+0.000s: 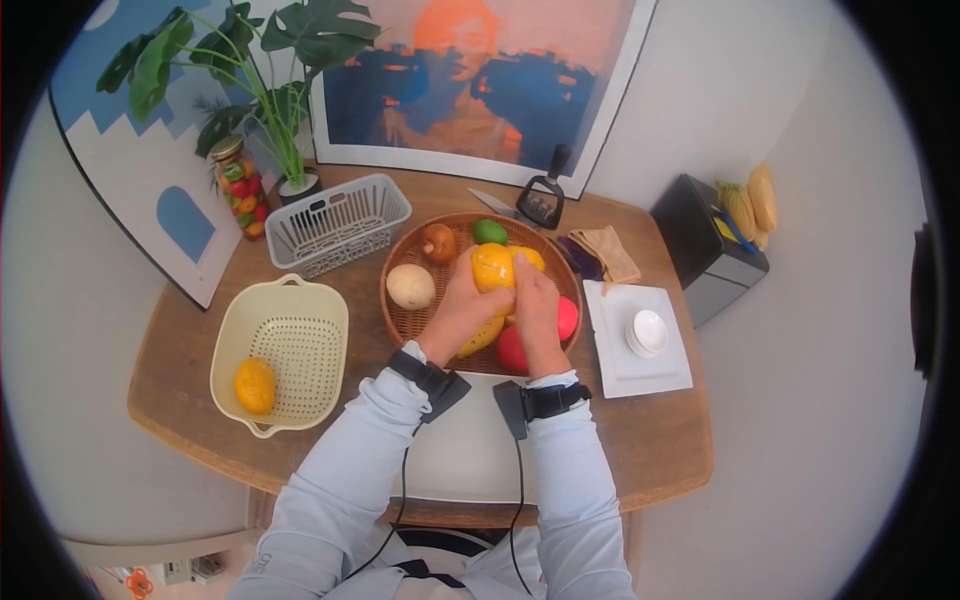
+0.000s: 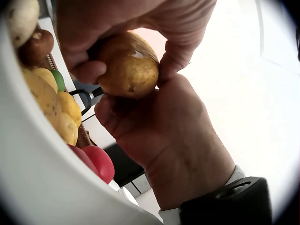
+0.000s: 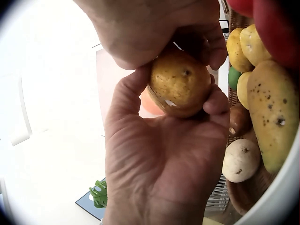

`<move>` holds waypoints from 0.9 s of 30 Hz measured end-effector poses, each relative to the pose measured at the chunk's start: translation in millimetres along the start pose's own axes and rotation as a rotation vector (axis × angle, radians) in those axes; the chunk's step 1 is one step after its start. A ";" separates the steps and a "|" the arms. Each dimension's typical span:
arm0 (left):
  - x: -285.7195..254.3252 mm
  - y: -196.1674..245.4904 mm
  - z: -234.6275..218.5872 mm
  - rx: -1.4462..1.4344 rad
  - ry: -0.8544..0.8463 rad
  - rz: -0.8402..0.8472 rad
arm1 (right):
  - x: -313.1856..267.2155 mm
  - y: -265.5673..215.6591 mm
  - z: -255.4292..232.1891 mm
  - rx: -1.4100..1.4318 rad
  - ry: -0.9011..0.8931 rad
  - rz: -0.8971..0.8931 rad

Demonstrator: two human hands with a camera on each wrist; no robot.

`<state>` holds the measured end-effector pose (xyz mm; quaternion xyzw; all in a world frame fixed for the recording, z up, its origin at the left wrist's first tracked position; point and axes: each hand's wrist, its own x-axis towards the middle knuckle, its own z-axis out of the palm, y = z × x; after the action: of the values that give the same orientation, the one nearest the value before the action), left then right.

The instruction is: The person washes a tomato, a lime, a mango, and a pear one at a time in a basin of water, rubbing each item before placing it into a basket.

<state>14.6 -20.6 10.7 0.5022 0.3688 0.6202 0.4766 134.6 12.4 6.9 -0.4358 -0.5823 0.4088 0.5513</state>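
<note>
Both hands grip a yellow-brown potato (image 1: 492, 268) above the wicker basket (image 1: 386, 312). My left hand (image 1: 463, 308) holds it from the left and my right hand (image 1: 538, 308) from the right, with fingers and thumbs curled round it. Close up, the potato (image 2: 129, 70) shows dark eyes and a pale shiny patch on its skin. Below the hands, the basket holds a white round vegetable (image 1: 410, 287), a brown onion (image 1: 438, 244), a green fruit (image 1: 489, 231), a long spotted yellow fruit (image 3: 272, 112), smaller yellow pieces and red rounded pieces (image 1: 567, 318).
A cream colander (image 1: 335, 310) at left contains another potato (image 1: 256, 386). Behind it stands a grey plastic basket (image 1: 390, 205). A knife (image 1: 492, 203) and black-handled grater (image 1: 545, 200) lie behind. At right, a white tray (image 1: 655, 375) carries small white bowls (image 1: 648, 333). A white board (image 1: 460, 460) lies in front.
</note>
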 end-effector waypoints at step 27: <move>1.2 6.0 -5.2 0.049 -0.062 -0.004 | -1.7 -0.9 4.6 -0.103 0.048 -0.073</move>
<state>8.2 -20.9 15.5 0.5318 0.3699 0.5942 0.4767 130.0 10.5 7.1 -0.4514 -0.6048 0.3474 0.5565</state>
